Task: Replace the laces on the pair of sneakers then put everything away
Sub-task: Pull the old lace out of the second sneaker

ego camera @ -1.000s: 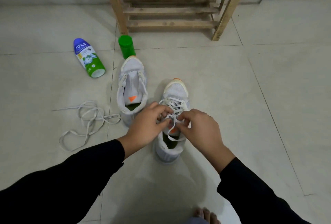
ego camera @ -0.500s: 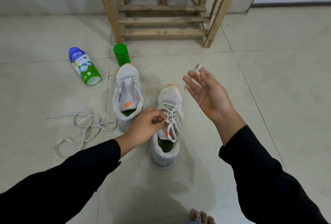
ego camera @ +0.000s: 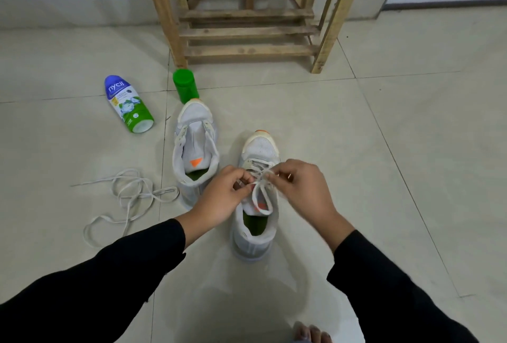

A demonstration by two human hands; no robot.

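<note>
**Both hands pinching the lace on the near shoe**

The near shoe [ego camera: 253, 241] stands on the tiled floor [ego camera: 384, 164] in front of the person. Its long axis runs straight away from them, toe toward the wooden rack [ego camera: 247, 31] and heel toward the camera. The left hand [ego camera: 219, 200] and right hand [ego camera: 304, 191] meet over its upper eyelets, fingers curled, each pinching the lace [ego camera: 262, 196]; a loop of it hangs over the tongue.

The far shoe [ego camera: 196, 148] sits just to the left and further off. It points the same way, unlaced, its toe just beside a green can [ego camera: 186, 85]. A loose lace [ego camera: 129, 194] lies tangled left of the shoes. A bottle [ego camera: 127, 104] lies on its side beyond it.
</note>
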